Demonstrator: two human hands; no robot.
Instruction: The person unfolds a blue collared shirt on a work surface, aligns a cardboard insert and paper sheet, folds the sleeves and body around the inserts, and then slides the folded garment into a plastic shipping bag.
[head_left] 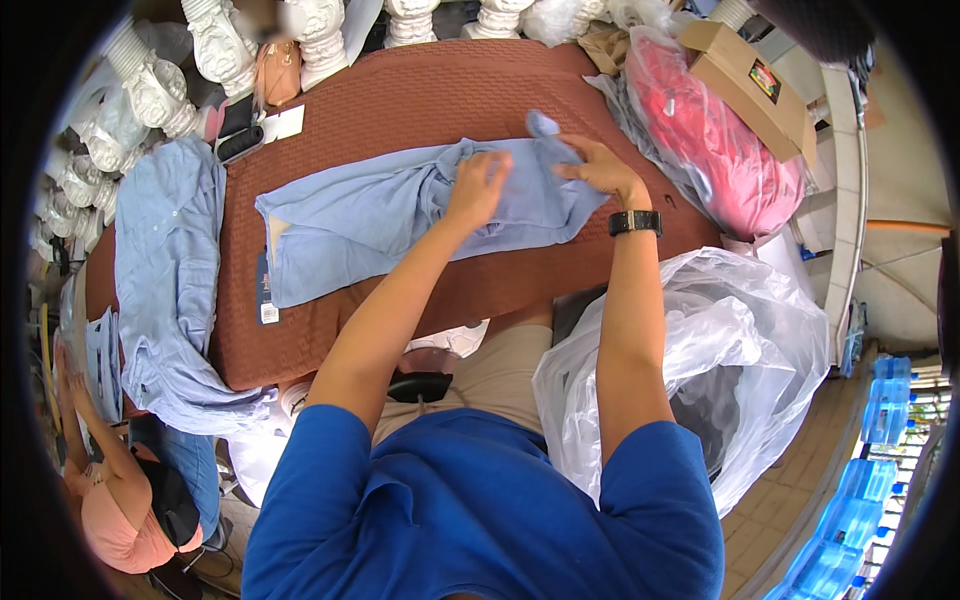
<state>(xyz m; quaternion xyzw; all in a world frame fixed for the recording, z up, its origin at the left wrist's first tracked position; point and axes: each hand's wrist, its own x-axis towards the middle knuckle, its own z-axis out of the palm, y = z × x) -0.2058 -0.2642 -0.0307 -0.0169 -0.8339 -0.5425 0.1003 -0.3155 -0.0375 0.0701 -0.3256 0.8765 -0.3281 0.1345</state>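
Observation:
A light blue shirt-like garment (360, 215) lies folded into a long strip across the table, with a dark hang tag (265, 290) sticking out at its left end. My left hand (480, 190) is over the garment's middle, nothing visible in it, its fingers apart and a little blurred. At the garment's right part is my right hand (603, 168), a dark watch (635, 222) on the wrist. Its thumb and forefinger are spread beside a raised flap of the cloth (542, 124); I see no grip on it.
Brown textured cloth (400, 90) covers the table. More light blue garments (170, 260) hang over its left edge. At right are a red bundle in clear plastic (700, 130), a cardboard box (750, 85) and a large clear bag (690, 350). Another person (130, 500) is at lower left.

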